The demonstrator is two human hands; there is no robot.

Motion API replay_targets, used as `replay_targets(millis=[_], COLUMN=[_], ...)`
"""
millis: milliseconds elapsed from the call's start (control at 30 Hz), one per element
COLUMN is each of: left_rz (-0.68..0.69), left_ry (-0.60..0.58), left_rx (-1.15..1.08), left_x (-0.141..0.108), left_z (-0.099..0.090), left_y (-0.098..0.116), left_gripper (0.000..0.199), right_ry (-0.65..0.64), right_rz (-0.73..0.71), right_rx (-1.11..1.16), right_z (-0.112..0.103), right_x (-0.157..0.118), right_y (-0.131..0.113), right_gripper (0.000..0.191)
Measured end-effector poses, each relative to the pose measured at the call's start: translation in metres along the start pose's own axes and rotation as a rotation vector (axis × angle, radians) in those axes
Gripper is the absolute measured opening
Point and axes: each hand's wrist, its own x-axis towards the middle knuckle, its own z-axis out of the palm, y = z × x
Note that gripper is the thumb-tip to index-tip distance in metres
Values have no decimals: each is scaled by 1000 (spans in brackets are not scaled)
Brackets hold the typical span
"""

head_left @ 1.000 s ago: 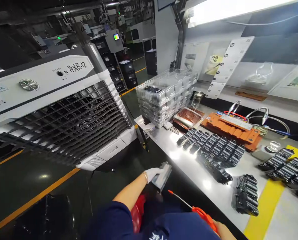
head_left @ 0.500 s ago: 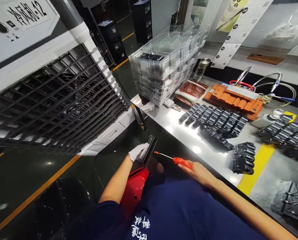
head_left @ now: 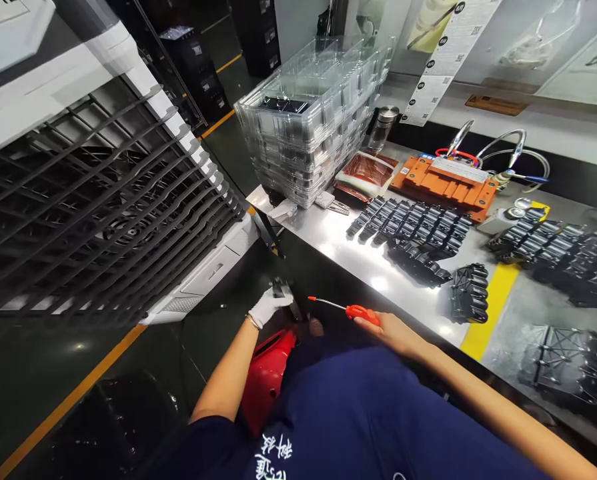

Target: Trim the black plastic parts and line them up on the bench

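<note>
My left hand (head_left: 269, 305), in a white glove, grips a black plastic part (head_left: 294, 308) over the dark floor beside the bench. The part stands on edge, and its far side is hidden. In my bare right hand (head_left: 387, 329) is an orange-red air blow gun (head_left: 362, 313) with a thin metal nozzle. Its orange tip points left at the black part, a short gap away from it. Rows of black ribbed parts (head_left: 413, 225) lie on the metal bench (head_left: 323, 241) to the right.
Clear plastic trays (head_left: 298, 143) are stacked at the bench's far left end. Behind the rows sit an orange fixture (head_left: 443, 187) with hoses and a brown packet (head_left: 365, 175). A large air cooler (head_left: 128, 227) stands at left, a red stool (head_left: 268, 373) below me.
My left hand has turned the black part, so its long open face no longer shows. The blow gun keeps nearly the same place. The camera view has shifted a little to the right.
</note>
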Motion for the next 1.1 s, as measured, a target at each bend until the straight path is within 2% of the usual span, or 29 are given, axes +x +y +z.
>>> replay_targets(millis=[133, 233, 367, 567, 667, 867, 1100], left_rz=[8, 19, 50, 45, 51, 117, 48], left_ry=[207, 344, 403, 387, 342, 138, 85], left_rx=[-40, 14, 156, 316, 348, 327, 206], left_x=[15, 23, 20, 12, 8, -12, -21], left_z=[11, 21, 36, 52, 56, 68, 81], left_y=[7, 13, 23, 30, 30, 26, 15], left_gripper=[41, 39, 37, 37, 37, 29, 40], right_ry=[-48, -41, -10, -6, -7, 154, 146], right_rz=[8, 23, 31, 64, 49, 153, 141], right_rx=[-75, -174, -244, -258, -224, -213, -183], right_z=[12, 24, 32, 32, 30, 15, 0], right_x=[-8, -10, -13, -23, -26, -24, -26], right_y=[-9, -12, -11, -8, -4, 9, 34], right_gripper=[58, 55, 53, 52, 53, 55, 59])
